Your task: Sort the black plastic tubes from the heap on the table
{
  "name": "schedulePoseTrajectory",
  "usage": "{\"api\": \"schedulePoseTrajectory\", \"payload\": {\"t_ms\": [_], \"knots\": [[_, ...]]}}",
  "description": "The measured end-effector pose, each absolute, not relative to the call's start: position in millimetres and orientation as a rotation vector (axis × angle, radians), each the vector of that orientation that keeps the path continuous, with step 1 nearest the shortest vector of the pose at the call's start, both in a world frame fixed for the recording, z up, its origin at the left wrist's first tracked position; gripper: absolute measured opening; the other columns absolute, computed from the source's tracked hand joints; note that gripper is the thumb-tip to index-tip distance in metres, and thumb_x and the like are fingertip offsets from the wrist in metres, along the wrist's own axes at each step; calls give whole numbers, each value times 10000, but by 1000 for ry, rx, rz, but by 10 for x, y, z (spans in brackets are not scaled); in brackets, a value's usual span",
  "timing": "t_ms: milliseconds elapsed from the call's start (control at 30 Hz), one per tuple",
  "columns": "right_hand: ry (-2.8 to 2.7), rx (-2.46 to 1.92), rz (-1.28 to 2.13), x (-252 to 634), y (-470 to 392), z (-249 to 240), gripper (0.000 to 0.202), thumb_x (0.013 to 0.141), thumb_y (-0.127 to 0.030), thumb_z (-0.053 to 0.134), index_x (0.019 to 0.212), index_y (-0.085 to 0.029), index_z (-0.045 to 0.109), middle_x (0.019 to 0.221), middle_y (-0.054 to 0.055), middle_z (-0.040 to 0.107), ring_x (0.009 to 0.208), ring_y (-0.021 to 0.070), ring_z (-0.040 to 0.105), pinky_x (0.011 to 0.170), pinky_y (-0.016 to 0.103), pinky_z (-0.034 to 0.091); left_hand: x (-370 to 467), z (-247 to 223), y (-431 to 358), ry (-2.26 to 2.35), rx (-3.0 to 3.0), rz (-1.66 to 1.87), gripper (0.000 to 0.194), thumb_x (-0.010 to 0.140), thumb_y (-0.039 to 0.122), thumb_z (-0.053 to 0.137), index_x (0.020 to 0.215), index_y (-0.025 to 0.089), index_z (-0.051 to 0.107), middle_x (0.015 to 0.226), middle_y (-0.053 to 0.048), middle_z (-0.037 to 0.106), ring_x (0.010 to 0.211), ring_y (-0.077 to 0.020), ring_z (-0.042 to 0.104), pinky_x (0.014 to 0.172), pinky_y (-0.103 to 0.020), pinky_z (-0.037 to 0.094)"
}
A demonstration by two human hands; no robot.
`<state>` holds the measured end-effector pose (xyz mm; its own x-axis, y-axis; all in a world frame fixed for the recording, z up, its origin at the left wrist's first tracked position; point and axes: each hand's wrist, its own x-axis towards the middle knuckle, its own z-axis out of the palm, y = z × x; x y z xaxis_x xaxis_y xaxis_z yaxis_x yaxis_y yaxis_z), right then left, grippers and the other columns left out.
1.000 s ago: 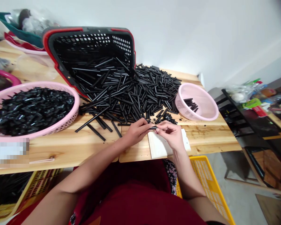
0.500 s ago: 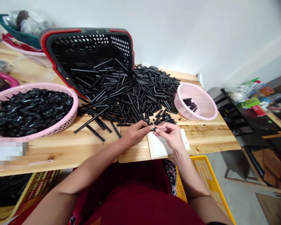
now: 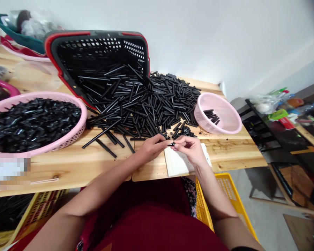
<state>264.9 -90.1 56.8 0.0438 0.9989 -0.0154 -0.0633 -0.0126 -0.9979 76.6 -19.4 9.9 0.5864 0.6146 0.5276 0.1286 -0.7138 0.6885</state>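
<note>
My left hand [image 3: 152, 149] and my right hand [image 3: 189, 148] meet above the near edge of the table, both closed on a small black piece [image 3: 172, 144] between their fingertips. Most of that piece is hidden by the fingers. Under my right hand lies a white board [image 3: 176, 164]. Just beyond the hands is a small heap of short black bits [image 3: 187, 132], and behind it spreads a large pile of black tubes [image 3: 167, 101].
A tipped black basket with a red rim [image 3: 52, 57] spills tubes at the back. A pink basket [image 3: 83, 115] of shiny black pieces stands left; a pink bowl [image 3: 229, 122] with a few tubes stands right. Yellow crates [image 3: 234, 195] sit below the table.
Both hands hold nearly the same pose and place. The whole view has shifted very slightly.
</note>
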Motion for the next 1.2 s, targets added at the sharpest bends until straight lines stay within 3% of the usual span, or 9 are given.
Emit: {"api": "schedulePoseTrajectory", "payload": {"t_ms": [200,433,600,867,1033,1200], "knots": [[-1231,-1219,1132,2631,-898,619,206,650,-221,808,751,-89,684,807,55,642,707,95,640,657,166,533,766,198,-277,774,2063,835,411,907,474,426,920,130,651,760,-10,596,661,-19,500,621,-118,400],[-1039,-1220,1312,2639,-898,515,404,621,-351,828,861,-83,643,760,60,663,710,123,662,712,232,563,800,140,-190,539,2469,1168,225,872,280,537,1008,148,658,911,-49,631,818,-38,583,729,-119,466],[-1018,-1171,1326,2686,-908,440,452,598,-359,832,882,-64,639,804,66,672,744,113,669,740,211,555,840,125,-163,462,2576,1263,241,836,209,596,1070,162,628,962,-18,654,851,-35,620,778,-112,490],[-1082,-1107,1346,2717,-922,417,478,596,-437,817,863,-75,654,798,58,660,742,119,663,761,238,556,869,90,-206,435,2289,1220,246,819,226,618,1063,228,645,936,10,673,819,-78,637,731,-194,526],[-1045,-1094,1317,2704,-915,375,487,567,-447,831,844,-81,668,819,54,659,755,119,663,773,235,561,905,57,-199,488,2327,1277,301,829,252,596,1112,350,628,933,80,650,796,-60,619,719,-207,544],[-931,-1119,1373,2700,-997,321,471,603,-393,833,905,-63,688,837,85,677,766,138,677,773,258,580,896,93,-239,393,2419,1287,231,821,213,601,1049,220,644,920,15,666,806,-48,632,736,-152,535]]}}
